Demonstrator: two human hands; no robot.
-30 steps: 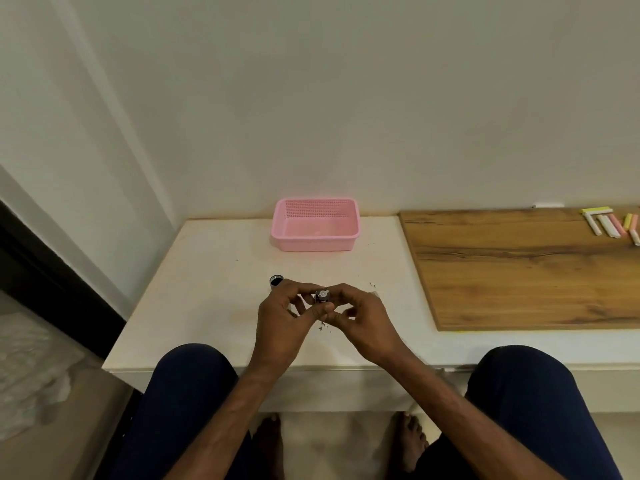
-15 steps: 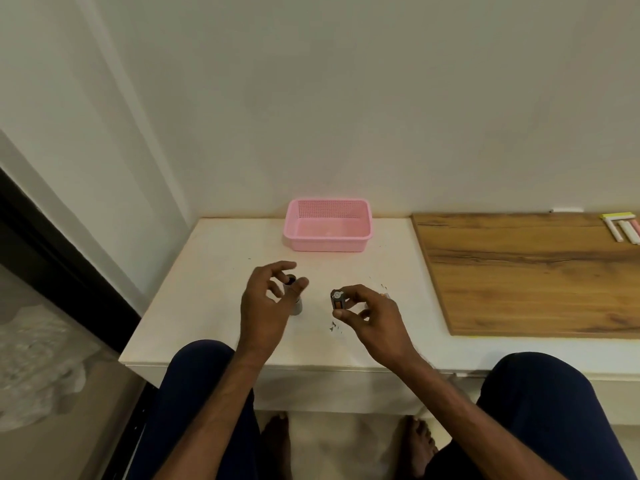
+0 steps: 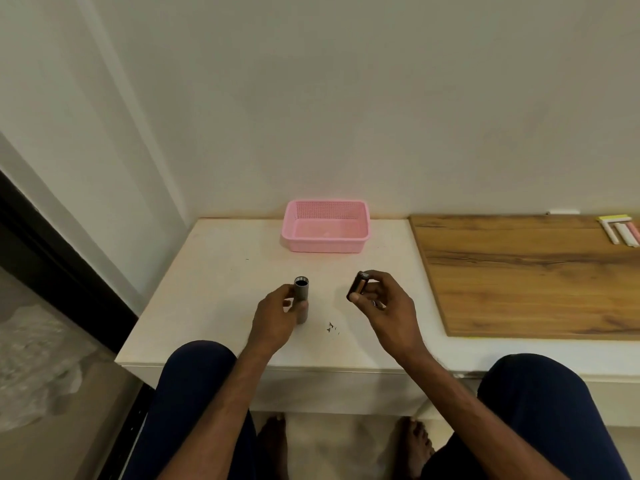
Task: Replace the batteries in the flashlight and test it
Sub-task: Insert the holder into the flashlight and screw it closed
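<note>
Your left hand (image 3: 273,322) is closed around the grey flashlight body (image 3: 301,297), thumb and fingers pinching its lower half; the tube stands upright on the white table (image 3: 214,289), open dark end facing up, roughly midway between the table's left and right edges and nearer the front edge than the back. Your right hand (image 3: 384,306) is raised just above the table, to the right of the tube and clear of it, with thumb and forefinger pinched on a small dark battery holder (image 3: 356,287); the holder is tilted, its upper end leaning away from you. Whether cells sit inside it cannot be read at this resolution. A second small metallic item shows under the curled fingers (image 3: 379,304) of that hand; what it is cannot be told. A few dark specks (image 3: 330,327) lie on the table between your two hands, nearer the front edge. A pink perforated basket (image 3: 325,237) stands at the back edge of the table, against the wall, centred between the left and right edges; its floor looks bare apart from a pale patch that cannot be identified. A wooden board (image 3: 519,271) covers the right part of the surface, its left edge well apart from your right hand. Several chalk sticks (image 3: 620,232), white, pink and yellow, lie at the board's far right corner by the wall. Your knees, in dark trousers, frame the front edge of the table, bare feet on the floor below.
</note>
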